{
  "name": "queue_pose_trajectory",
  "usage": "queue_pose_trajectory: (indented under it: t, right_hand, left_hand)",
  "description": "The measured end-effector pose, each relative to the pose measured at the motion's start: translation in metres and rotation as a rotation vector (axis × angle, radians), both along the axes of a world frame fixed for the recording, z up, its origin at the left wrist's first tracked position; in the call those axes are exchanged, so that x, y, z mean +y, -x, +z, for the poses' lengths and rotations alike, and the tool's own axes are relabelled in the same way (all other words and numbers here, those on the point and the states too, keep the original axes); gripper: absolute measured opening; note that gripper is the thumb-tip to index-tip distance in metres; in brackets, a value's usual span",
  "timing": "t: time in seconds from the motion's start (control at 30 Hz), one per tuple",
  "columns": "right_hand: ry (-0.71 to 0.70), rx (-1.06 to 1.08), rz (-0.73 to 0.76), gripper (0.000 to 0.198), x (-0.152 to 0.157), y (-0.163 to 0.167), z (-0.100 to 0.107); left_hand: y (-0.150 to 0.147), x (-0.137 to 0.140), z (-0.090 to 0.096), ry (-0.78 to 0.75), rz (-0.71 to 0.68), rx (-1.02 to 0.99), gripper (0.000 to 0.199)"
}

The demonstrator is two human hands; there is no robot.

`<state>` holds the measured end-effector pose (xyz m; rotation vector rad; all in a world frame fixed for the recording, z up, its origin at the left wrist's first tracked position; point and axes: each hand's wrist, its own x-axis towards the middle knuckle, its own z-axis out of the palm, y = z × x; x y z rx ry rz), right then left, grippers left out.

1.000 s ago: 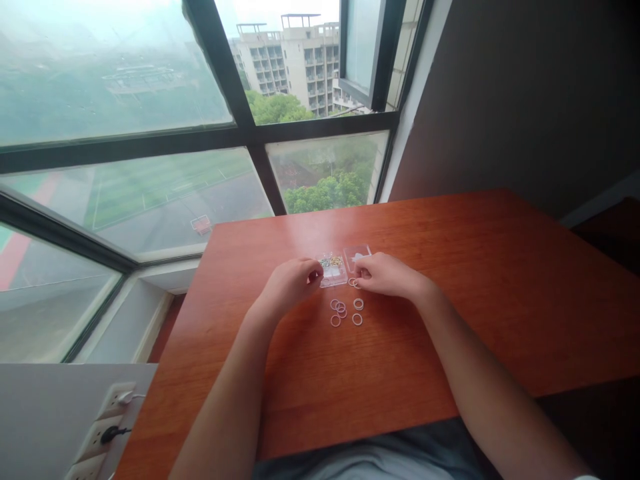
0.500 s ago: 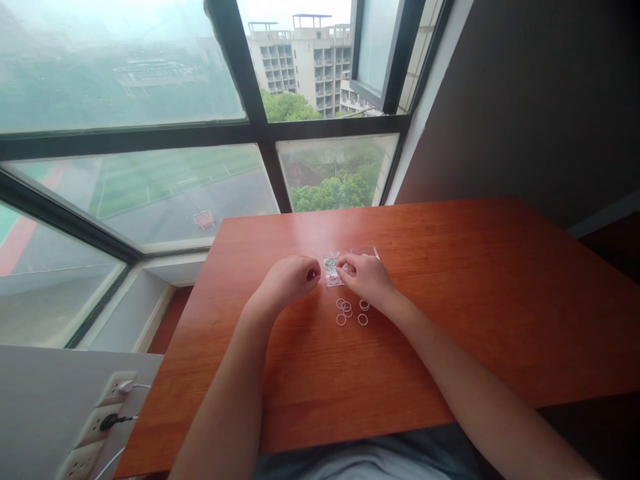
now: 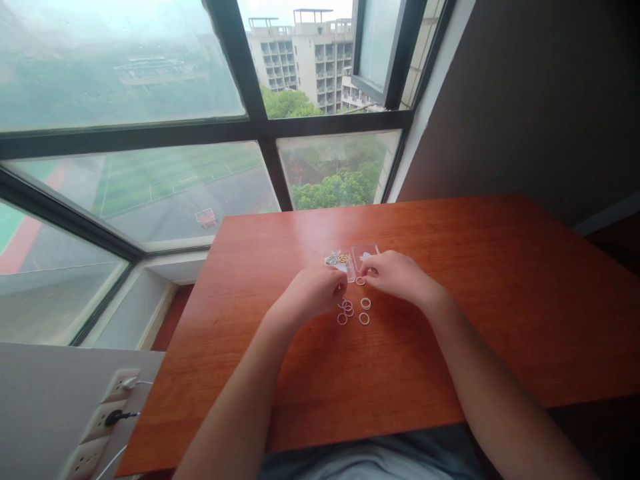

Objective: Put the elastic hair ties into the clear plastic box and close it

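Observation:
My right hand [image 3: 395, 272] is closed in a pinch on a small light-coloured ring [image 3: 361, 281], just in front of a clear plastic box [image 3: 351, 275]. My left hand [image 3: 320, 291] has its fingers curled together over the box's near left part; whatever they hold, if anything, is hidden. Inside the box, silver rings [image 3: 331, 260] and gold rings [image 3: 344, 258] sit in separate compartments. A clear lid [image 3: 371, 249] stands open on the right side. Below the hands lie several pinkish rings [image 3: 342, 319] at left and whitish rings [image 3: 364, 319] at right.
The reddish-brown wooden table [image 3: 450, 247] extends to both sides. Dark-framed windows [image 3: 265, 127] rise behind it, a dark wall [image 3: 525, 100] at right. Sockets with plugs [image 3: 113, 417] are on the low wall at left.
My left hand has moved right and nearer to me, partly over the box. My right hand has drawn right, off the box, and a ring now shows at its fingertips.

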<state>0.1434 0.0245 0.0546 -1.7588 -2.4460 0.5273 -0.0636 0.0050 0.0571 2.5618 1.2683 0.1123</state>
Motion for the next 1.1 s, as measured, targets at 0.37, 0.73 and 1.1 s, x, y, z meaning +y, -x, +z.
queue_pose_trajectory:
  t: [0.37,0.73,1.1]
  right_hand:
    - [0.019,-0.158,0.087,0.019,0.001,0.011,-0.009]
    - [0.052,-0.144,0.087,0.017,0.003,0.004,-0.009]
    - [0.045,-0.116,0.091,0.015,0.004,0.002,-0.012]
  left_hand:
    - [0.007,0.006,0.001,-0.041,0.092,-0.015,0.018]
    - [-0.034,-0.025,0.001,0.042,-0.196,0.089,0.012]
    - [-0.047,-0.034,-0.017,-0.014,-0.227,0.129,0.016]
